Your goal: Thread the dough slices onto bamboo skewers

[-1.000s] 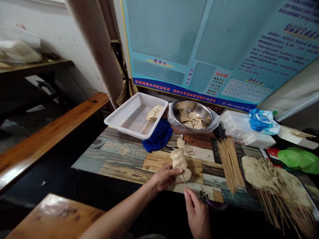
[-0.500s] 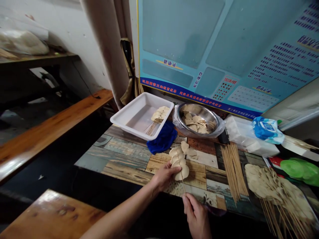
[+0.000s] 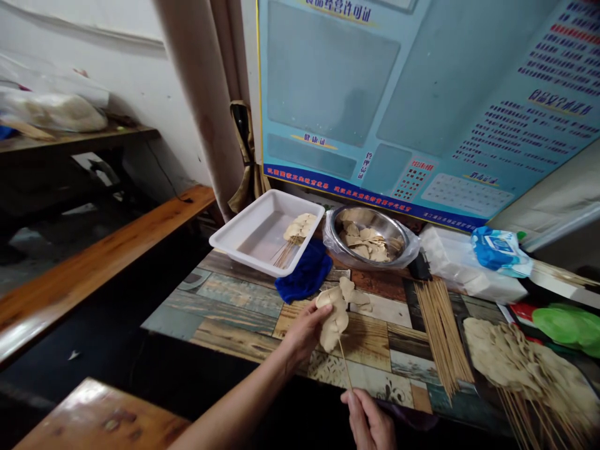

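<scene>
Pale, flat food slices (image 3: 334,317) are threaded on a thin wooden skewer (image 3: 345,362) above the near edge of the table. My left hand (image 3: 307,328) is closed on the slices from the left, thumb on top. Lower down, my right hand (image 3: 368,415) pinches the bare end of the skewer. A few loose slices (image 3: 354,297) lie on the table just beyond the threaded ones. Further back, a steel bowl (image 3: 370,215) wrapped in clear plastic holds more slices. The white tray (image 3: 248,231) beside it contains several filled skewers (image 3: 300,228).
A bundle of bare skewers (image 3: 440,334) lies right of my hands. Beyond it, a dark tray carries a heap of filled skewers (image 3: 525,356). A blue cloth (image 3: 304,272) touches the white tray. Tissue packs (image 3: 499,250) and a green plastic item (image 3: 569,328) stand at the right.
The slices on the skewer have turned and look more bunched in my left hand. My right hand is slightly lower, still on the skewer's end. The camera view has tilted up a little.
</scene>
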A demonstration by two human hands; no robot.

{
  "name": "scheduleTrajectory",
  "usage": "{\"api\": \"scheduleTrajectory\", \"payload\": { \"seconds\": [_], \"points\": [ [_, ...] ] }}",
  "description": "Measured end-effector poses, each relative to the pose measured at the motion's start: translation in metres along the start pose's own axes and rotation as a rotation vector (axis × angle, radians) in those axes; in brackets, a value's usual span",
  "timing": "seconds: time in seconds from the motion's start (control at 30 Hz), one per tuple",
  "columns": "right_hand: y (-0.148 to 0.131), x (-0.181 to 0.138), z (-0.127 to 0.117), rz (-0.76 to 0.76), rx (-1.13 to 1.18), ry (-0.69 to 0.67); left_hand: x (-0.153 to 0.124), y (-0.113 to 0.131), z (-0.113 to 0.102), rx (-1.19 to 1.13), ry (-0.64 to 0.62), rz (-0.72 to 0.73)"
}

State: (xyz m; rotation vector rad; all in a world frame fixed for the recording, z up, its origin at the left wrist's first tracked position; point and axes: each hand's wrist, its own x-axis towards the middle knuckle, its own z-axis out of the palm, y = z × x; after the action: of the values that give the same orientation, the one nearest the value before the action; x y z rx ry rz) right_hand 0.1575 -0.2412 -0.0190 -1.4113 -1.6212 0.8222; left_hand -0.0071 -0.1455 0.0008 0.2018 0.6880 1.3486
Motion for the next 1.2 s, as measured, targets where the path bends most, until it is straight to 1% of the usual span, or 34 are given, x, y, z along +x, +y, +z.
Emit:
{"api": "scheduleTrajectory", "payload": {
  "seconds": [0.17,0.27,0.4,0.53,0.7,0.83,0.93,1.03,1.13,1.2],
  "points": [
    [0.01,-0.006,0.001,-0.007,0.049,0.042,0.007,0.008,-0.002,0.005,-0.053,-0.064],
    [0.014,-0.008,0.0,-0.007,0.079,0.015,0.007,0.005,0.0,0.037,-0.07,-0.112],
    [0.014,-0.009,-0.003,-0.012,0.075,-0.001,0.006,-0.002,0.002,0.044,-0.064,-0.104],
    [0.01,-0.004,-0.006,-0.022,0.03,-0.019,0.006,-0.006,0.004,0.043,-0.074,-0.133],
    [0.002,0.008,-0.01,-0.06,-0.08,-0.079,0.008,-0.015,0.007,0.041,-0.104,-0.179],
    [0.0,0.014,-0.011,-0.068,-0.106,-0.083,0.008,-0.018,0.013,0.059,-0.133,-0.214],
    [0.001,0.016,-0.013,-0.052,-0.097,-0.065,0.004,-0.018,0.016,0.084,-0.119,-0.207],
    [0.001,0.018,-0.015,-0.048,-0.069,-0.036,-0.003,-0.021,0.014,0.122,-0.096,-0.209],
    [0.001,0.02,-0.014,-0.025,-0.047,-0.012,-0.01,-0.028,0.011,0.198,-0.125,-0.264],
    [0.001,0.02,-0.011,-0.003,-0.033,-0.015,-0.013,-0.033,0.011,0.259,-0.128,-0.247]
  ]
}}
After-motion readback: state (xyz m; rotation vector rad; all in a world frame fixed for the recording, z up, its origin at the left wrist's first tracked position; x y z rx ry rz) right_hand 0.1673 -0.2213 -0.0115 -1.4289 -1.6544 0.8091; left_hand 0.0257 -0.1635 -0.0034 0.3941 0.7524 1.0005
